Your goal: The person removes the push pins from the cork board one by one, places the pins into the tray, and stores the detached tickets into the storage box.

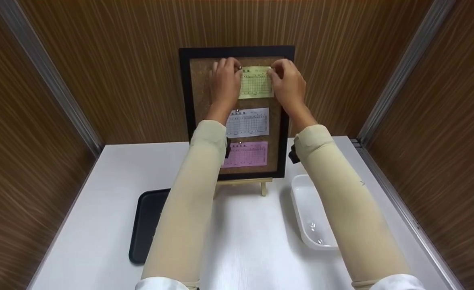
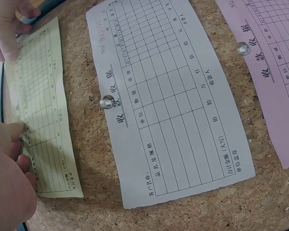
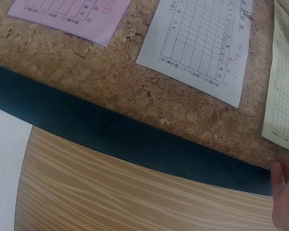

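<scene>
A yellow receipt slip (image 1: 257,82) lies against the upper part of a framed cork board (image 1: 202,92). At its top left my left hand (image 1: 225,82) pinches a small pushpin (image 1: 240,68) between thumb and index finger; the left wrist view shows the thumb against the slip's top edge. My right hand (image 1: 290,83) pinches the slip's upper right corner. Beneath it hang a white receipt (image 2: 168,96) and a pink receipt (image 2: 272,72), each held by a clear pushpin (image 2: 107,101) at its top edge. My left arm covers part of the board's left side.
The board leans on a small wooden easel (image 1: 263,188). A black tray (image 1: 142,225), partly behind my left arm, lies on the white table (image 1: 108,177). To the right, a white plastic tub (image 1: 301,209) has a few clear pieces inside. Wood-grain panels (image 1: 120,72) enclose the table.
</scene>
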The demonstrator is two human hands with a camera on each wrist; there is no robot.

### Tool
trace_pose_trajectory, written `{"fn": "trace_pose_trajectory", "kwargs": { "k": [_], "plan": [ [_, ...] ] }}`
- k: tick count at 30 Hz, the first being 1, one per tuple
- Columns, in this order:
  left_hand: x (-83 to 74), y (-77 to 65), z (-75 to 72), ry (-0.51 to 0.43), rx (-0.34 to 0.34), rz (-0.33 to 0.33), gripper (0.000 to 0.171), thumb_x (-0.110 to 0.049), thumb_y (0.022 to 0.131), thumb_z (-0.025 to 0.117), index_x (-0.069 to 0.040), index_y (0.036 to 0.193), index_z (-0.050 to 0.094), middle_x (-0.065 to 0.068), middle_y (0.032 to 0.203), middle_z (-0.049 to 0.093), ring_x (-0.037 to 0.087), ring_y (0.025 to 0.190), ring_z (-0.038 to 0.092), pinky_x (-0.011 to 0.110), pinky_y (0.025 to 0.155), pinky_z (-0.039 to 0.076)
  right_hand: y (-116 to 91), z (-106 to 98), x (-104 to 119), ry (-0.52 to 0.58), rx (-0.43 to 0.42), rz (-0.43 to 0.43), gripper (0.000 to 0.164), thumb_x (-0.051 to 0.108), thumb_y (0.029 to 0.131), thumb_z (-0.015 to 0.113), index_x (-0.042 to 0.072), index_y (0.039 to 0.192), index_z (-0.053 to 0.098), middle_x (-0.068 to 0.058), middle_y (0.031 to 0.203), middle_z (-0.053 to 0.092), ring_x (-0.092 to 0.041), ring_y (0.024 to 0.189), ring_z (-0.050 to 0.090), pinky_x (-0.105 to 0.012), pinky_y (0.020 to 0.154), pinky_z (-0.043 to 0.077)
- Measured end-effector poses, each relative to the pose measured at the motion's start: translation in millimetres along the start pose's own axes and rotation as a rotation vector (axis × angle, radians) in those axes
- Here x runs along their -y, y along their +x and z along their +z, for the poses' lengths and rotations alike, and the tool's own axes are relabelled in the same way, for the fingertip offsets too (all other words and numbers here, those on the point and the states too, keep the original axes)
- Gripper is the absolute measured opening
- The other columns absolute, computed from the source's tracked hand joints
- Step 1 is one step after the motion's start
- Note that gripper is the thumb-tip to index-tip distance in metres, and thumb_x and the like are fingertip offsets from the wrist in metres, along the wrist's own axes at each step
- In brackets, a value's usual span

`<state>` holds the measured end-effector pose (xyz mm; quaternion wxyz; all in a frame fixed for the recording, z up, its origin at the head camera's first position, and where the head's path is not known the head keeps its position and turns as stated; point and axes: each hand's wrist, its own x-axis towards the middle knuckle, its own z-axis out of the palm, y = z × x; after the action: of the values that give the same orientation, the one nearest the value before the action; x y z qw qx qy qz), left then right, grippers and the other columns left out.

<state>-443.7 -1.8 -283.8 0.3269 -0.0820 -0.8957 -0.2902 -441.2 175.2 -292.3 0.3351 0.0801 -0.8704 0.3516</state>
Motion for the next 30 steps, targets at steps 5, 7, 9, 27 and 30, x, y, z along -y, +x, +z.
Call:
{"fn": "trace_pose_trajectory", "kwargs": {
  "k": [5,7,9,27,30],
  "plan": [
    [1.4,0.0,0.8,-0.024,-0.009,-0.002,0.017,-0.029,0.102,0.060,-0.017,0.111,0.066,-0.002,0.112,0.065,0.016,0.104,0.054,0.033,0.094,0.040,-1.2,0.9,0.5,0.062,0.014,-0.007,0.026,0.027,0.100,0.064,0.014,0.123,0.064,-0.001,0.111,0.064,-0.011,0.099,0.058,-0.032,0.089,0.045],
    [1.8,-0.5,1.3,-0.033,-0.012,-0.004,0.016,-0.029,0.101,0.061,-0.017,0.111,0.066,-0.002,0.111,0.065,0.016,0.104,0.053,0.033,0.094,0.040,-2.3,0.9,0.7,0.075,0.019,-0.014,0.027,0.026,0.100,0.063,0.014,0.125,0.063,-0.001,0.111,0.064,-0.011,0.099,0.058,-0.032,0.089,0.045],
    [1.7,-1.0,1.6,-0.041,-0.016,-0.004,0.016,-0.029,0.101,0.062,-0.017,0.110,0.067,-0.002,0.111,0.065,0.016,0.103,0.053,0.033,0.094,0.039,-3.3,0.8,0.8,0.083,0.023,-0.011,0.028,0.026,0.101,0.063,0.014,0.126,0.063,-0.001,0.111,0.063,-0.011,0.099,0.057,-0.032,0.089,0.045],
    [-0.3,-1.3,2.4,-0.206,-0.067,0.008,0.015,-0.017,0.100,0.063,-0.010,0.110,0.071,0.005,0.111,0.069,0.020,0.106,0.056,0.031,0.097,0.040,-9.2,-1.4,0.9,0.181,0.010,-0.022,0.028,0.021,0.101,0.063,0.013,0.127,0.064,-0.001,0.110,0.062,-0.007,0.095,0.056,-0.024,0.082,0.044],
    [-1.0,-0.5,3.4,-0.247,-0.080,0.017,0.015,-0.012,0.099,0.064,-0.005,0.109,0.072,0.009,0.110,0.070,0.023,0.106,0.057,0.032,0.098,0.040,-9.7,-0.6,1.4,0.182,-0.002,-0.025,0.025,0.020,0.102,0.061,0.012,0.125,0.065,-0.001,0.109,0.063,-0.008,0.095,0.056,-0.024,0.083,0.044]
  ]
}}
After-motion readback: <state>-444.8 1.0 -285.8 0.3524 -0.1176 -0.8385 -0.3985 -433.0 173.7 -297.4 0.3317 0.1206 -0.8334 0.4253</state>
